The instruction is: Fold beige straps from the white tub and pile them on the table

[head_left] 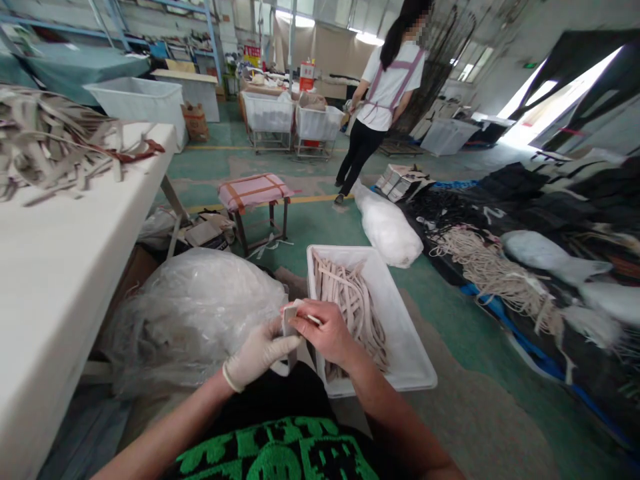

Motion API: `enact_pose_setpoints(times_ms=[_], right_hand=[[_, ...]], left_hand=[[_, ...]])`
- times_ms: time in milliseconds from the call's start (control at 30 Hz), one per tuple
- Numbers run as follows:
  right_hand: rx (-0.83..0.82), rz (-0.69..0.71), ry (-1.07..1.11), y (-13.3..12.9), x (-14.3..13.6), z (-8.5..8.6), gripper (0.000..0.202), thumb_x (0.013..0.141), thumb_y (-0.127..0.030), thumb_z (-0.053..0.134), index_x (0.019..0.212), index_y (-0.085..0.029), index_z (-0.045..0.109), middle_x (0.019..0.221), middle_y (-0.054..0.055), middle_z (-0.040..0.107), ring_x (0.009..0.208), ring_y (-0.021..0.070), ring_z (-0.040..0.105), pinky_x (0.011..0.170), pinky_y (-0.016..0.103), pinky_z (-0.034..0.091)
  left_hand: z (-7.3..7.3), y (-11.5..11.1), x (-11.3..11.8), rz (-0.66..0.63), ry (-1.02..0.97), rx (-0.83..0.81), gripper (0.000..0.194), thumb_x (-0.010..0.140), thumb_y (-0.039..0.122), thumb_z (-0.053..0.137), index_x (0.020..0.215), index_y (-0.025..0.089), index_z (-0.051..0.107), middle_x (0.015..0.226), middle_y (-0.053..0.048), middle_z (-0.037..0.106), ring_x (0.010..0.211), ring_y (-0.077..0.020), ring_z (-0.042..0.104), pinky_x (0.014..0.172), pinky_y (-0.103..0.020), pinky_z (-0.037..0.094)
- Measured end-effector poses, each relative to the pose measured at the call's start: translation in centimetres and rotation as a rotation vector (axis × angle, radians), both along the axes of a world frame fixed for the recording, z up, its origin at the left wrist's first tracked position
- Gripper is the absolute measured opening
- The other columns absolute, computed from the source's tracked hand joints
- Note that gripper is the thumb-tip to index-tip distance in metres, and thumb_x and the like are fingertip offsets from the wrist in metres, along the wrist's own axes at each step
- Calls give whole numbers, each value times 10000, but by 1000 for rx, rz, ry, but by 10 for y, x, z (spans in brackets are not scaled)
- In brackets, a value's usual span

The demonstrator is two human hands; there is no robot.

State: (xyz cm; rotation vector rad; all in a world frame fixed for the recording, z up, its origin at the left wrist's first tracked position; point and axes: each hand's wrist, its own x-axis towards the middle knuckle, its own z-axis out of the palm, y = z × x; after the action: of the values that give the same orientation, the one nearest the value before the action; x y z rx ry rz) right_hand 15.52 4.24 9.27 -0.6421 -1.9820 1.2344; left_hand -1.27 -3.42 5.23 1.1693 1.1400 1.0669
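Observation:
My left hand (257, 355), in a pale glove, is closed on a light-coloured strap (289, 323) in front of my lap. A loop of the strap hangs below the fingers. My bare right hand (330, 330) pinches the upper part of the same strap, close against the left hand. A short pale end sticks out by the right fingers; whether it belongs to the same strap I cannot tell. Just beyond my right hand stands a white plastic tub (407, 353) holding many beige straps (347, 293). My right forearm passes over its near edge.
A white table (75, 247) on the left bears a heap of straps (55, 143). A clear plastic bag (200, 307) bulges beside my left hand. Ahead are a pink-topped stool (257, 191), a white sack (390, 227) and a person (377, 100). Cord bundles (495, 270) lie right.

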Motion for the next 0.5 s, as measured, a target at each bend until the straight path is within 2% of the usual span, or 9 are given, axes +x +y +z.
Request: enact_pose_setpoints(times_ms=[67, 133, 200, 267, 333, 400, 433, 500], right_hand=[[101, 20, -4, -7, 7, 7, 157, 938, -249, 656, 994, -178, 785, 1020, 81, 777, 932, 193, 726, 859, 289, 542], [99, 22, -12, -10, 18, 13, 158, 948, -229, 642, 1007, -191, 783, 1032, 77, 781, 929, 186, 734, 855, 279, 546], [38, -6, -10, -12, 31, 17, 162, 957, -248, 636, 979, -195, 788, 980, 66, 786, 859, 176, 734, 800, 271, 553], [-27, -69, 17, -12, 45, 20, 177, 963, -280, 635, 964, -196, 791, 931, 58, 784, 783, 165, 717, 722, 262, 549], [-62, -135, 42, -13, 58, 22, 184, 963, -302, 639, 972, -199, 792, 912, 56, 779, 767, 166, 705, 688, 264, 544], [-62, -156, 78, -13, 71, 27, 187, 955, -329, 651, 944, -204, 790, 897, 59, 776, 784, 176, 706, 686, 276, 547], [-51, -168, 105, -12, 78, 30, 197, 949, -351, 657, 915, -206, 785, 892, 62, 775, 789, 181, 707, 682, 281, 549], [2, -251, 161, -7, 94, 39, 231, 937, -403, 663, 852, -212, 763, 883, 63, 771, 766, 179, 701, 653, 281, 548]], left_hand=[[-6, 1, 15, 13, 30, -35, 522, 800, 674, 669, 920, 172, 742, 878, -50, 725, 832, -212, 633, 827, -328, 507], [-15, -1, 26, -45, 60, -93, 553, 820, 710, 617, 836, 166, 719, 730, -27, 669, 662, -155, 574, 674, -277, 483], [-25, -6, 32, -140, 84, -151, 579, 831, 734, 578, 858, 170, 708, 626, 5, 595, 533, -116, 484, 541, -244, 409], [-33, -13, 35, -230, 104, -198, 598, 845, 749, 539, 906, 176, 701, 561, 34, 529, 464, -98, 417, 471, -230, 343], [-39, -17, 35, -289, 128, -222, 606, 861, 747, 513, 923, 174, 700, 528, 45, 498, 446, -98, 410, 460, -223, 338], [-43, -19, 32, -325, 150, -199, 585, 877, 717, 520, 943, 168, 711, 548, 28, 539, 484, -114, 473, 498, -227, 397], [-44, -19, 29, -334, 158, -164, 555, 876, 689, 551, 978, 171, 721, 605, 4, 598, 547, -135, 537, 552, -240, 450], [-48, -19, 16, -306, 177, -89, 497, 847, 620, 645, 1107, 205, 730, 860, -57, 732, 806, -212, 662, 763, -307, 538]])
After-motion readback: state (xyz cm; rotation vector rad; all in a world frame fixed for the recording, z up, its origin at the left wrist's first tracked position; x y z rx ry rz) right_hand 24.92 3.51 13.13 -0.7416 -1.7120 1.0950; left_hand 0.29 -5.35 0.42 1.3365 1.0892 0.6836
